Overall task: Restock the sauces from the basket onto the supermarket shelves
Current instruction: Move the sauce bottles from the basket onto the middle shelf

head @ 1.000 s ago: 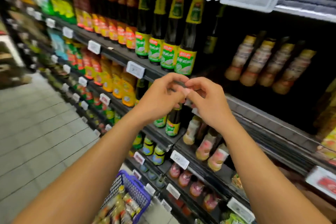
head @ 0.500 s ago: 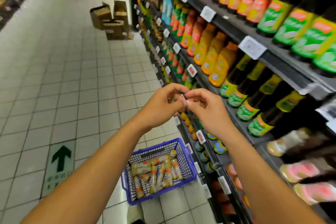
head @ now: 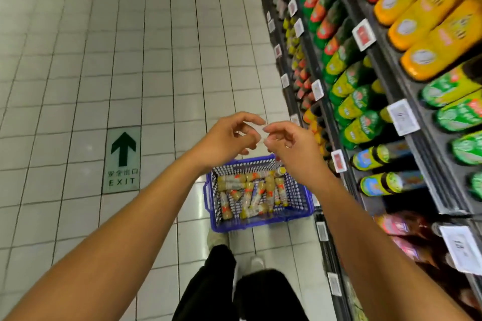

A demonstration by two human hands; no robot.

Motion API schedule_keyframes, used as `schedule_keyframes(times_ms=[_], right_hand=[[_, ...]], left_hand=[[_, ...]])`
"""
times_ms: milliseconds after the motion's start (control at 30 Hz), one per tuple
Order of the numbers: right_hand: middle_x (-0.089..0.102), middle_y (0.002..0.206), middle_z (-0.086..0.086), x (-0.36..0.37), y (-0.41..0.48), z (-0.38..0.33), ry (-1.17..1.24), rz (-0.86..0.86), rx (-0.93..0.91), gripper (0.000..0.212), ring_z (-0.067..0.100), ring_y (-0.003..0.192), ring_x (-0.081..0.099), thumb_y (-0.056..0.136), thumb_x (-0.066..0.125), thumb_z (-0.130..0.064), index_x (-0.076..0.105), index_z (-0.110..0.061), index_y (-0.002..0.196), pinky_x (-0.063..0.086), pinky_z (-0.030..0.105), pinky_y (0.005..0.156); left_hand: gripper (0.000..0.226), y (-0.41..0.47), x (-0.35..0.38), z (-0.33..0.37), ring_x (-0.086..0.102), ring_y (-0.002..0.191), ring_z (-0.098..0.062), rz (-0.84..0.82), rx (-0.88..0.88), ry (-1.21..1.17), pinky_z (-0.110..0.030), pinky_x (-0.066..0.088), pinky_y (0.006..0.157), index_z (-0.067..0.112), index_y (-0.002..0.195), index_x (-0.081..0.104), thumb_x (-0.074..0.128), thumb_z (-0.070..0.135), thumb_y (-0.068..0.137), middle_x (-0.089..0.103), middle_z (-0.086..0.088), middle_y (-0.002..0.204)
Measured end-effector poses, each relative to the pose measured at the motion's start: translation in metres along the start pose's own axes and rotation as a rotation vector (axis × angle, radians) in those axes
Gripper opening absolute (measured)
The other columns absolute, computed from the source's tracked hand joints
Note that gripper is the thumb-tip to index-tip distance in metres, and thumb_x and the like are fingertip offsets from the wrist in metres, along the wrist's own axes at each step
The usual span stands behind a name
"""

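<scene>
A blue wire basket [head: 300,210] stands on the tiled floor at the foot of the shelves, holding several pale sauce bottles [head: 250,193] lying on their sides. My left hand [head: 227,139] and my right hand [head: 289,150] hover together above the basket's far rim, fingertips nearly touching, fingers curled and apart, nothing in either. The supermarket shelves [head: 407,101] run along the right, packed with green-labelled and orange bottles [head: 430,34].
White price tags [head: 403,117] line the shelf edges. A green EXIT arrow sign [head: 123,156] is stuck on the floor left of the basket. My legs and shoes [head: 216,238] are just behind the basket. Tiled aisle stretches ahead on the left.
My view has swung from the shelves down to the floor and basket. Both hands stayed together in front of me and their fingers have spread slightly apart.
</scene>
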State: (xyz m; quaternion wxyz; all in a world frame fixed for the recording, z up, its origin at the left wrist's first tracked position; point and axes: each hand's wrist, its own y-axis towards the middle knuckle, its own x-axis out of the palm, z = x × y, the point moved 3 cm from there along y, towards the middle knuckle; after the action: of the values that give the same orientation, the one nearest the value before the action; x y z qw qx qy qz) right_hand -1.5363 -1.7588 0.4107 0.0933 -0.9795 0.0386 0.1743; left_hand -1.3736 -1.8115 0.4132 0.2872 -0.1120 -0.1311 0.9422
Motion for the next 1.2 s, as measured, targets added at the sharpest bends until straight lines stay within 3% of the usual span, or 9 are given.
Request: schedule_keyframes(times_ms=[100, 267, 433, 567, 733, 867, 1000, 1100, 1200], right_hand=[[0.065, 0.079, -0.006, 0.012, 0.011, 0.042, 0.021, -0.017, 0.101, 0.017, -0.004, 0.068, 0.06, 0.092, 0.066, -0.003, 0.067, -0.015, 0.103, 0.051, 0.021, 0.07], [0.063, 0.079, 0.0, 0.023, 0.024, 0.129, 0.057, -0.04, 0.28, 0.017, -0.008, 0.062, 0.062, 0.09, 0.061, 0.01, 0.064, 0.004, 0.106, 0.047, 0.009, 0.058], [0.069, 0.092, 0.001, 0.037, 0.029, 0.233, -0.028, -0.096, 0.459, 0.014, 0.006, 0.076, 0.066, 0.093, 0.065, -0.003, 0.067, -0.015, 0.1, 0.055, 0.023, 0.07], [0.067, 0.09, -0.007, 0.05, 0.029, 0.308, -0.074, -0.103, 0.575, 0.012, 0.001, 0.073, 0.064, 0.092, 0.067, -0.011, 0.064, -0.021, 0.097, 0.052, 0.011, 0.06], [0.068, 0.094, 0.009, 0.069, 0.031, 0.403, -0.066, -0.137, 0.724, 0.008, 0.019, 0.079, 0.063, 0.093, 0.065, -0.008, 0.064, -0.014, 0.097, 0.057, 0.038, 0.072], [0.066, 0.089, 0.008, 0.081, 0.037, 0.482, -0.132, -0.208, 0.781, 0.017, 0.022, 0.078, 0.061, 0.094, 0.065, -0.012, 0.06, -0.025, 0.086, 0.056, 0.048, 0.077], [0.061, 0.086, -0.003, 0.091, 0.045, 0.564, -0.242, -0.306, 0.813, 0.019, 0.019, 0.078, 0.058, 0.096, 0.064, -0.015, 0.058, -0.029, 0.085, 0.053, 0.036, 0.066], [0.06, 0.095, -0.001, 0.102, 0.058, 0.618, -0.351, -0.358, 0.803, 0.008, 0.016, 0.085, 0.055, 0.097, 0.059, -0.013, 0.057, -0.02, 0.101, 0.044, 0.023, 0.063], [0.059, 0.106, 0.004, 0.111, 0.081, 0.653, -0.455, -0.318, 0.755, 0.024, 0.023, 0.095, 0.058, 0.097, 0.058, -0.011, 0.057, -0.01, 0.121, 0.05, 0.029, 0.068]], left_hand=[[0.03, 0.016, 0.0, -0.044, 0.071, 0.084, -0.011, 0.009, -0.102, -0.044, -0.024, 0.059, 0.074, 0.027, 0.115, 0.064, 0.057, 0.004, 0.096, 0.071, 0.002, 0.091], [0.029, 0.042, 0.001, -0.123, 0.071, 0.091, -0.016, 0.065, -0.289, -0.096, -0.032, 0.06, 0.081, 0.026, 0.116, 0.063, 0.059, 0.006, 0.094, 0.071, -0.007, 0.102], [0.022, 0.062, 0.012, -0.217, 0.069, 0.083, -0.011, 0.156, -0.462, -0.169, -0.021, 0.058, 0.067, 0.021, 0.113, 0.063, 0.061, 0.009, 0.095, 0.069, -0.006, 0.103], [0.022, 0.076, 0.032, -0.295, 0.067, 0.085, -0.016, 0.192, -0.607, -0.197, -0.023, 0.059, 0.068, 0.018, 0.116, 0.062, 0.061, 0.01, 0.096, 0.068, -0.008, 0.107], [0.017, 0.098, 0.067, -0.387, 0.065, 0.078, -0.015, 0.155, -0.715, -0.224, -0.022, 0.057, 0.064, 0.019, 0.105, 0.061, 0.059, 0.006, 0.096, 0.068, -0.009, 0.1], [0.02, 0.122, 0.094, -0.464, 0.051, 0.08, -0.026, 0.05, -0.759, -0.133, -0.027, 0.047, 0.058, 0.01, 0.108, 0.056, 0.053, -0.006, 0.096, 0.054, -0.019, 0.091], [0.018, 0.156, 0.115, -0.536, 0.047, 0.067, -0.02, -0.12, -0.748, 0.109, -0.02, 0.04, 0.057, 0.009, 0.1, 0.057, 0.044, -0.004, 0.099, 0.046, -0.014, 0.079], [0.017, 0.19, 0.124, -0.577, 0.056, 0.084, -0.022, -0.15, -0.681, 0.324, -0.024, 0.044, 0.069, 0.01, 0.105, 0.06, 0.051, 0.0, 0.094, 0.059, -0.005, 0.09], [0.019, 0.222, 0.137, -0.604, 0.051, 0.088, -0.021, -0.241, -0.551, 0.404, -0.02, 0.043, 0.068, 0.007, 0.1, 0.058, 0.053, -0.009, 0.091, 0.056, -0.002, 0.087]])
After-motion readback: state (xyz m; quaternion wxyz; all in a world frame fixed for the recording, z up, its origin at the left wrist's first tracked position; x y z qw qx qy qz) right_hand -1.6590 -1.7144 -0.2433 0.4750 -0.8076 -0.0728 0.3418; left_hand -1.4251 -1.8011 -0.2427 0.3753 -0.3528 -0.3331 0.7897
